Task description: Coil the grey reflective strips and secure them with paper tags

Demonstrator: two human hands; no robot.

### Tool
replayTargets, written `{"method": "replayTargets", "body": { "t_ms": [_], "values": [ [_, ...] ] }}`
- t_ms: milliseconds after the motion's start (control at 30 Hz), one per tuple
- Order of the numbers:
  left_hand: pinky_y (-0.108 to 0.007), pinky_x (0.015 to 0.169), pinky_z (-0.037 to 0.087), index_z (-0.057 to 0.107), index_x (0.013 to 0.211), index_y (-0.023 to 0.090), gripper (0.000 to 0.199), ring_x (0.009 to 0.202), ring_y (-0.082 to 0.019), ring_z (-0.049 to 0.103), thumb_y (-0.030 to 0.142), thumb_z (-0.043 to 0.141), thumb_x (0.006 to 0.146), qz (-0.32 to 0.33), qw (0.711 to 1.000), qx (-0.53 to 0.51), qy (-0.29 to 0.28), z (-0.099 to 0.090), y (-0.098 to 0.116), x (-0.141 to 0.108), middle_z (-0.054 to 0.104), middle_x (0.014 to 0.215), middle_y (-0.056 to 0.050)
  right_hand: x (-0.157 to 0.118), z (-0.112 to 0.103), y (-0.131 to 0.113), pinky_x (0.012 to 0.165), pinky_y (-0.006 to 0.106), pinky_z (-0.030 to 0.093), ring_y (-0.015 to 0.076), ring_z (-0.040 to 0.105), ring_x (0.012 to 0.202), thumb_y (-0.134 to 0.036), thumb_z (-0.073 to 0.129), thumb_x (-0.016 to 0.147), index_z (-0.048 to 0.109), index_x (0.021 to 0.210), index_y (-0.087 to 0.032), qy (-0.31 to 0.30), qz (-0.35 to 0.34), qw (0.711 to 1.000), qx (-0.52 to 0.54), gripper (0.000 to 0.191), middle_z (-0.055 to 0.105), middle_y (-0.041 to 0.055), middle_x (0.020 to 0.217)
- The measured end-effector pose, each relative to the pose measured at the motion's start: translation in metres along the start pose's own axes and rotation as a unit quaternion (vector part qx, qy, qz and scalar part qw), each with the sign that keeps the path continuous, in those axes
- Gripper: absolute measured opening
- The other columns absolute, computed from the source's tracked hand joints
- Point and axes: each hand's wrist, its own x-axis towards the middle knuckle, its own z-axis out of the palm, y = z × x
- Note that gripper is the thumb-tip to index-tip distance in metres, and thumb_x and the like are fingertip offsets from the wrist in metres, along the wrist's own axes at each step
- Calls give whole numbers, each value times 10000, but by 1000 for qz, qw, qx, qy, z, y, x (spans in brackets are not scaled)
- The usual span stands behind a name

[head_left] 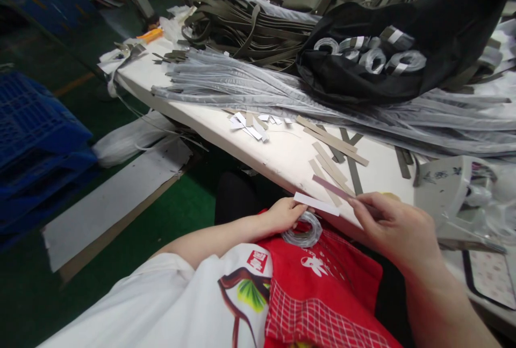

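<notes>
Near the table's front edge, my left hand is closed on a white strip. Below it, a plastic-wrapped coil rests against the red apron, touching my left fingers. My right hand pinches a brownish-purple strip, which points left over the table just above the white strip. Beige strips and dark strips lie loose beyond my hands. Small white pieces are scattered farther left on the table.
Long plastic-wrapped strips run across the white table. Behind them, a black bag holds several wrapped coils. A white container stands right, near a phone-like item. Blue pallets are at left.
</notes>
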Motion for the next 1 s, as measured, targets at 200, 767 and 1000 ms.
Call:
{"method": "replayTargets", "body": {
  "t_ms": [200, 767, 1000],
  "values": [
    [-194, 414, 296, 686, 1044, 95, 447, 389, -78, 378, 463, 460, 927, 1, 999, -52, 3, 14, 10, 29, 468, 482, 49, 0, 22, 10, 532, 257, 363, 173, 630, 574, -507, 542, 877, 715, 827, -236, 20, 57, 998, 23, 325, 706, 20, 655],
    [-198, 439, 376, 707, 1047, 130, 443, 417, -95, 476, 485, 484, 904, -9, 998, 51, 20, 11, 14, 1, 543, 521, 28, -22, -5, -42, 484, 312, 232, 185, 593, 447, -350, 542, 830, 581, 609, -245, -232, -88, 968, -30, 248, 656, 22, 516],
    [-257, 640, 517, 710, 981, 115, 425, 664, -161, 645, 466, 483, 907, -1, 1000, 24, -9, 10, 12, -6, 708, 742, -56, -12, 28, -53, 525, 288, 312, 212, 665, 616, -312, 563, 886, 666, 799, -216, -253, -75, 964, -17, 166, 727, 56, 695]
  ]
}}
